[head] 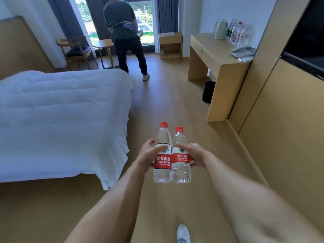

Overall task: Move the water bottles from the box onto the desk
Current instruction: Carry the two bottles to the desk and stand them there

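Note:
I carry two clear water bottles with red caps and red labels upright in front of me, side by side and touching. My left hand grips the left bottle around its label. My right hand grips the right bottle the same way. The wooden desk stands ahead at the right against the wall, with several more red-capped bottles upright at its back. No box is in view.
A white bed fills the left side. A person stands by the window, back turned. A kettle and a telephone sit on the desk, with a black bin under it. Wooden floor runs between bed and desk.

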A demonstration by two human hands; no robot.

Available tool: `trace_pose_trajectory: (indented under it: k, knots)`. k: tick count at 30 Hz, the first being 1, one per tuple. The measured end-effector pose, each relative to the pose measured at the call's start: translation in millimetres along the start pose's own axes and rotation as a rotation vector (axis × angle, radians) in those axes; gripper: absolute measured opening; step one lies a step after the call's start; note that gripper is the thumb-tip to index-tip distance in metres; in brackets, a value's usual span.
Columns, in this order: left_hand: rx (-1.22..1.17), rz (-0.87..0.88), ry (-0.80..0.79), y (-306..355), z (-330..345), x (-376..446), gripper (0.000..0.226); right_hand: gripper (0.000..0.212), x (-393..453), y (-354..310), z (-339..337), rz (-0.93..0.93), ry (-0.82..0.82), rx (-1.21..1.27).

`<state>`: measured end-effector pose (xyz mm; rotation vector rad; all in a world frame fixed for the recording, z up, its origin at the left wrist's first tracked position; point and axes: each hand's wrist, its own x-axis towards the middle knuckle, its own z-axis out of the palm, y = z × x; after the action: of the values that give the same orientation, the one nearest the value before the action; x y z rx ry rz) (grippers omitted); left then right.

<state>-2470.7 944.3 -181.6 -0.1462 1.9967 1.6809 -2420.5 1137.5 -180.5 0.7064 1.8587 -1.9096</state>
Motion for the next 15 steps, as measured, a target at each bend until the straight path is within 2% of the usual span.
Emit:
trace_pose_trajectory:
  k: [8,15]
  knots:
    - [-0.024,0.008,0.027,61.5,8.6,100.1,0.053,0.058,92.1,-82.2,-39.2,-0.01,-0.055,-0.023]
    - [-0.019,0.007,-0.017,102.5,19.3,184.9,0.047,0.054,158.4,-130.3,-69.1,-0.002,0.0,-0.006]
